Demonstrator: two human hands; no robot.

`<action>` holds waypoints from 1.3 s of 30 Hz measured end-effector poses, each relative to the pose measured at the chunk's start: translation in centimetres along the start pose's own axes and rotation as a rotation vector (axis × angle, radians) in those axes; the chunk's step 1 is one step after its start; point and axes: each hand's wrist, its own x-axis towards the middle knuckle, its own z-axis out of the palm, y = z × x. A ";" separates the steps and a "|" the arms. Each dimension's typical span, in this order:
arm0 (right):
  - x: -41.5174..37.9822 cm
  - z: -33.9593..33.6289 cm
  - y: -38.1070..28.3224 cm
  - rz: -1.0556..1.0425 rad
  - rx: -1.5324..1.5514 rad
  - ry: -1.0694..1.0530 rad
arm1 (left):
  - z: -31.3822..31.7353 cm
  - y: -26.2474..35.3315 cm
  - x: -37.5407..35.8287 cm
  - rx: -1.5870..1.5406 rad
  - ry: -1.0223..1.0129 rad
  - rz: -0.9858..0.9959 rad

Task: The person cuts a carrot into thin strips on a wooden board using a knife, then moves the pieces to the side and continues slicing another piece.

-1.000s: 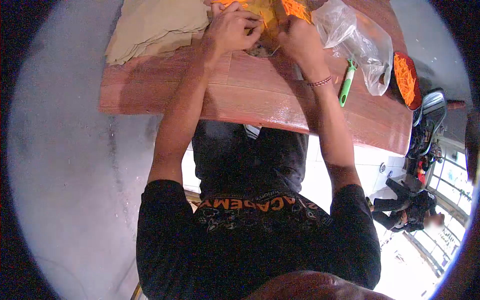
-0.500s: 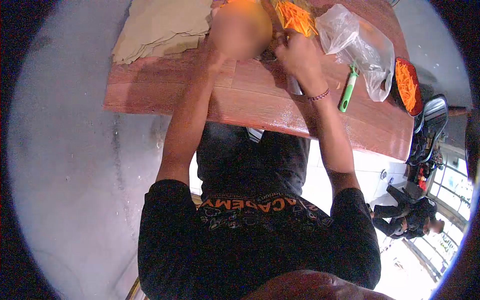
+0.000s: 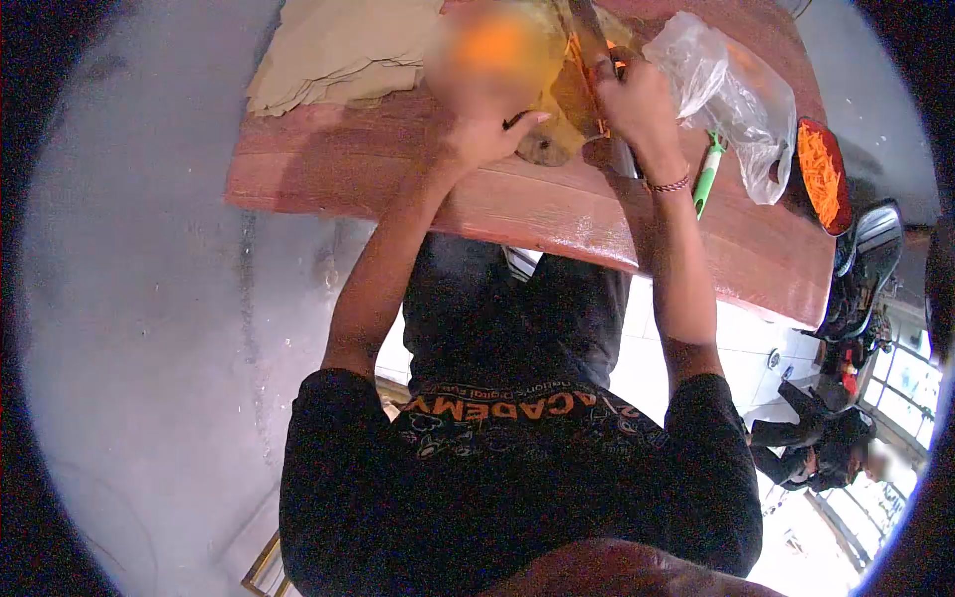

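Observation:
My left hand (image 3: 485,137) rests at the near edge of a yellowish cutting board (image 3: 569,111), thumb stretched out to the side. A blur covers its other fingers and an orange mass (image 3: 497,48) by them that I cannot make out clearly. My right hand (image 3: 639,104) is closed around a long knife (image 3: 589,32), its dark blade pointing away over the board. A silvery end shows below the fist. Orange carrot strips (image 3: 573,45) lie beside the blade, partly hidden by the right hand.
Torn brown cardboard (image 3: 343,50) covers the table's left side. Right of my right hand lie a green-and-white peeler (image 3: 708,177) and a clear plastic bag (image 3: 741,109). A dark tray of carrot strips (image 3: 820,174) sits at the right edge. A person (image 3: 821,438) is farther off.
My left thumb has spread away, baring more of the board. My right hand and the knife have shifted right relative to the left hand, now covering much of the carrot strips. The whole view has shifted slightly.

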 end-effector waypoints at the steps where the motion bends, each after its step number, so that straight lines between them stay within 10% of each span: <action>1: -0.1 -0.1 0.1 -0.022 0.020 -0.019 | 0.0 -0.4 -0.2 0.005 -0.003 -0.001; 28: -0.1 0.2 0.6 -0.078 0.213 0.015 | -0.6 -4.8 4.6 -0.050 -0.126 -0.289; 39: 0.4 -0.8 0.9 0.038 0.133 -0.075 | 1.8 0.7 3.2 -0.040 -0.012 0.065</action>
